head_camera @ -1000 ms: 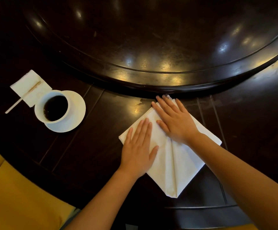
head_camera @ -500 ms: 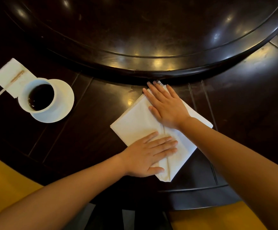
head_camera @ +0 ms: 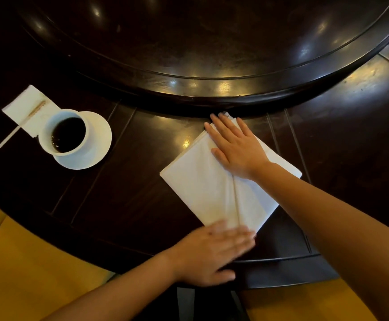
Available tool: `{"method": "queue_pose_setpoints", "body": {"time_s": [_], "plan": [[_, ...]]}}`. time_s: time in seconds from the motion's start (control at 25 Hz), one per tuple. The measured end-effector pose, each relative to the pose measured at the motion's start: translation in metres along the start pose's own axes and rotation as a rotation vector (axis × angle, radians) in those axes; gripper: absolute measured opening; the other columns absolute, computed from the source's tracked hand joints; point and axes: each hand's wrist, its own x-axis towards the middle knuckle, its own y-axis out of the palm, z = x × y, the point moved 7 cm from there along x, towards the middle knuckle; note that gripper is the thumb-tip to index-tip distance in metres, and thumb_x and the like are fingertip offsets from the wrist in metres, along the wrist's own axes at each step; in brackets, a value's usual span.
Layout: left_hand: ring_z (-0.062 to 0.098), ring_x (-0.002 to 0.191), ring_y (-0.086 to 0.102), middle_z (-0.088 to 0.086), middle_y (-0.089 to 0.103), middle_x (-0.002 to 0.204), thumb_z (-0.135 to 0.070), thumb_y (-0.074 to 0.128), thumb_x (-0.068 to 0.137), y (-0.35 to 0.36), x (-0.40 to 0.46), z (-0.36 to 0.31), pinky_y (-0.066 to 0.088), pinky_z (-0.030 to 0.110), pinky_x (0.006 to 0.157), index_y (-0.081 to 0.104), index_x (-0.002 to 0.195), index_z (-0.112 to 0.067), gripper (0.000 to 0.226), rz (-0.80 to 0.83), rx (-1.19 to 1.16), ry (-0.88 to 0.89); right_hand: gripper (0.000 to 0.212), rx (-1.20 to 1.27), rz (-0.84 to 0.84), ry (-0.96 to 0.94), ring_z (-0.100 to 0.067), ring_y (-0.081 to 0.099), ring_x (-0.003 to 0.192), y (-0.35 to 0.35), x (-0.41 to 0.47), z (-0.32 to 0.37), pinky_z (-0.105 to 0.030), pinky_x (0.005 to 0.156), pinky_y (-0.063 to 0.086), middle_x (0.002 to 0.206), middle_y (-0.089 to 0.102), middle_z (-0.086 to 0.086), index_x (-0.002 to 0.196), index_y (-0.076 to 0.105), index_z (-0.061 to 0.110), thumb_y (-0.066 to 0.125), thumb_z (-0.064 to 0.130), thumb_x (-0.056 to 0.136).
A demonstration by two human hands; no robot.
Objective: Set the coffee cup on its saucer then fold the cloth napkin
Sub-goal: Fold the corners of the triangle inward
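Observation:
A white cloth napkin (head_camera: 202, 184) lies on the dark wooden table (head_camera: 124, 195), folded into a kite shape with a centre seam. My right hand (head_camera: 235, 147) rests flat on its far corner, fingers spread. At the napkin's near tip lies my left hand (head_camera: 212, 251), flat, blurred by motion and holding nothing. The white coffee cup (head_camera: 64, 133), full of dark coffee, stands on its white saucer (head_camera: 96, 144) at the left.
A raised dark wooden turntable (head_camera: 212, 42) fills the far side, its rim just beyond the napkin. A white paper napkin (head_camera: 28, 107) with a wooden stirrer (head_camera: 19, 126) lies left of the cup. Yellow seat cushions (head_camera: 26, 274) line the near edge.
My left hand has slid along the napkin toward me, from its left half down to the near tip. My right hand has stayed on the far corner.

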Motion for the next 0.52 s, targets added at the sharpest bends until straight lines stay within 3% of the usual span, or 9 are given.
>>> {"method": "queue_pose_setpoints", "body": {"time_s": [0.12, 0.2, 0.36, 0.44, 0.52], "plan": [[0.022, 0.144, 0.007, 0.015, 0.026, 0.152, -0.033, 0.033, 0.091, -0.048, -0.005, 0.083, 0.012, 0.044, 0.114, 0.021, 0.145, -0.007, 0.061, -0.35, 0.062, -0.687, 0.061, 0.051, -0.021, 0.003, -0.021, -0.004, 0.143, 0.001, -0.014, 0.016, -0.044, 0.116, -0.002, 0.157, 0.007, -0.006, 0.148, 0.007, 0.02, 0.011, 0.049, 0.095], [0.027, 0.141, 0.02, 0.016, 0.027, 0.151, -0.031, 0.037, 0.093, -0.063, -0.012, 0.119, 0.023, 0.043, 0.11, 0.021, 0.146, -0.007, 0.061, -0.342, -0.014, -0.994, 0.059, 0.127, -0.062, 0.052, -0.021, -0.001, 0.143, -0.001, -0.026, 0.026, -0.047, 0.116, 0.005, 0.157, 0.008, -0.007, 0.148, 0.009, 0.019, 0.019, 0.046, 0.096], [0.022, 0.123, 0.038, 0.007, 0.042, 0.135, -0.035, 0.048, 0.092, -0.065, -0.004, 0.135, 0.034, 0.035, 0.098, 0.037, 0.138, -0.012, 0.053, -0.176, -0.003, -1.073, 0.056, 0.273, -0.242, 0.498, -0.029, 0.033, 0.133, -0.021, -0.061, 0.003, -0.045, 0.106, 0.031, 0.146, 0.036, -0.012, 0.142, 0.03, 0.011, 0.051, 0.018, 0.09], [0.02, 0.114, 0.043, 0.005, 0.047, 0.126, -0.033, 0.05, 0.092, -0.069, -0.006, 0.136, 0.035, 0.034, 0.094, 0.041, 0.134, -0.016, 0.046, -0.182, -0.005, -1.099, 0.047, 0.275, -0.217, 0.617, -0.027, 0.044, 0.119, -0.021, -0.076, -0.008, -0.038, 0.095, 0.04, 0.133, 0.05, -0.011, 0.133, 0.044, 0.01, 0.055, 0.016, 0.088], [0.02, 0.11, 0.046, 0.003, 0.051, 0.12, -0.032, 0.053, 0.091, -0.07, -0.007, 0.139, 0.035, 0.034, 0.093, 0.044, 0.129, -0.017, 0.042, -0.196, -0.065, -1.138, 0.039, 0.262, -0.173, 0.647, -0.025, 0.047, 0.11, -0.022, -0.082, -0.013, -0.033, 0.09, 0.039, 0.124, 0.054, -0.009, 0.126, 0.05, 0.012, 0.057, 0.023, 0.089]]}}
